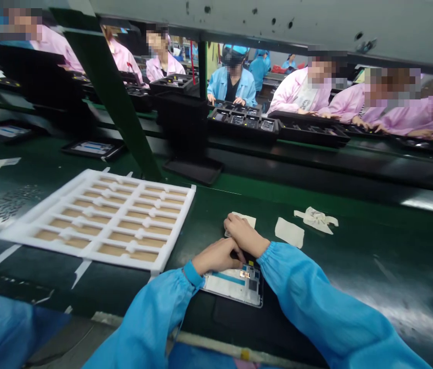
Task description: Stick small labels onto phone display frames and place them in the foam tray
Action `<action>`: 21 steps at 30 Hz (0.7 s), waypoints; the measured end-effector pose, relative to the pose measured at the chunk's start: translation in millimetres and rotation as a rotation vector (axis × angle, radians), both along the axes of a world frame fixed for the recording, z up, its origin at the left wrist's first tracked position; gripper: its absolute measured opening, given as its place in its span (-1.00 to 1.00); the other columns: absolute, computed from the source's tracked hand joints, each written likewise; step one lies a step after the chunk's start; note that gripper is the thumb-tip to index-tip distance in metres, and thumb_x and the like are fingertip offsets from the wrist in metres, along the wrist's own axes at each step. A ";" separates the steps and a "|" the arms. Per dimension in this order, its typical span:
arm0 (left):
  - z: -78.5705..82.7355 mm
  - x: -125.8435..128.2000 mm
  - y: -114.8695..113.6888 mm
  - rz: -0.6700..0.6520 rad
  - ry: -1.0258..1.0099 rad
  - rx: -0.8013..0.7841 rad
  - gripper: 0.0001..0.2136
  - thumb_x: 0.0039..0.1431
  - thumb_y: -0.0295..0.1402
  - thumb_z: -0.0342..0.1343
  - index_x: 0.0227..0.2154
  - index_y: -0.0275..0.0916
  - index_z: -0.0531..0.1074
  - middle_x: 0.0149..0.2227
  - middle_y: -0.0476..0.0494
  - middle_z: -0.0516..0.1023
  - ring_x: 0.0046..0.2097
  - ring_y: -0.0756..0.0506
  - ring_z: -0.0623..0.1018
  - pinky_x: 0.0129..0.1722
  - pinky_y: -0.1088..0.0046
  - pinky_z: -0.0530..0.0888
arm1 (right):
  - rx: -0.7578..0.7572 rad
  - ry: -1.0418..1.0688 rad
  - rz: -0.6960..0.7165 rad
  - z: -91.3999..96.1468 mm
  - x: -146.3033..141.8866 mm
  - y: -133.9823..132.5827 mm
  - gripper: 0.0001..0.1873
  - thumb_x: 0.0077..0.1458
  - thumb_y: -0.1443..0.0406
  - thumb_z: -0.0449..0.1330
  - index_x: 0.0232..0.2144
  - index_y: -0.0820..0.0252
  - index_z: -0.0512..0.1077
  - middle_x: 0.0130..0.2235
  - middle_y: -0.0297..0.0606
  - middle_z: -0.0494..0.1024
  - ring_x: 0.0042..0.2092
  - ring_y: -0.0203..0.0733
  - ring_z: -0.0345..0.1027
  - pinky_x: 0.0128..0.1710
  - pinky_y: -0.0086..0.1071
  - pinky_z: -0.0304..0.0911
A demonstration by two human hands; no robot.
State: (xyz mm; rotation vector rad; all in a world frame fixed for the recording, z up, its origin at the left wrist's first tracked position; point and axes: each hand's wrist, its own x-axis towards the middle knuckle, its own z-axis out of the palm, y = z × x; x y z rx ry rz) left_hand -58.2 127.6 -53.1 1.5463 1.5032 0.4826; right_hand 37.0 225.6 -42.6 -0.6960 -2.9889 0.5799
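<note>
The left hand (220,254), fingers bent, covers the upper edge of the device (232,287), toward six o'clock in view. The right hand (246,234) curls over paper (250,221) at the device's twelve; whether either grips, one cannot tell.

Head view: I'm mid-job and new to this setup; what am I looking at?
No machine here: this single picture comes from a camera worn on a person's head, looking forward and down. The bare left hand is at a flat device; the right hand is just beyond, over a pale sheet. I can't tell what either holds. The dark green bench also bears a white slotted tray on the left and two loose pale scraps on the right. Beyond are co-workers.
</note>
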 end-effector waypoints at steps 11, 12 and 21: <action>6.7 -2.6 -13.3 0.052 -0.110 0.057 -0.87 0.12 -0.37 0.23 -0.27 -0.25 0.61 0.15 -0.30 0.46 0.30 -0.25 0.30 -0.14 0.46 0.46 | -0.406 0.693 -0.382 -2.8 41.3 14.6 -0.82 0.25 0.19 0.02 -0.28 0.19 0.31 -0.31 -0.23 0.50 -0.26 -0.20 0.44 -0.23 -0.33 0.37; 9.1 -2.5 -16.8 0.058 -0.119 0.062 -0.86 0.14 -0.35 0.22 -0.26 -0.26 0.60 0.16 -0.32 0.44 0.29 -0.26 0.31 -0.19 0.47 0.46 | -0.424 0.723 -0.406 -1.1 50.7 11.5 -0.79 0.23 0.16 0.06 -0.27 0.20 0.34 -0.31 -0.22 0.51 -0.26 -0.19 0.45 -0.24 -0.32 0.38; 43.3 28.3 -57.1 0.142 0.150 0.317 -0.85 0.28 -0.38 0.10 -0.21 -0.05 0.57 0.31 0.04 0.24 0.06 -0.17 0.55 0.03 0.34 0.46 | -0.639 0.896 -0.672 14.2 132.3 -32.4 -0.75 -0.02 0.13 0.38 -0.33 0.17 0.58 -0.28 -0.19 0.62 -0.21 -0.11 0.51 -0.16 -0.25 0.43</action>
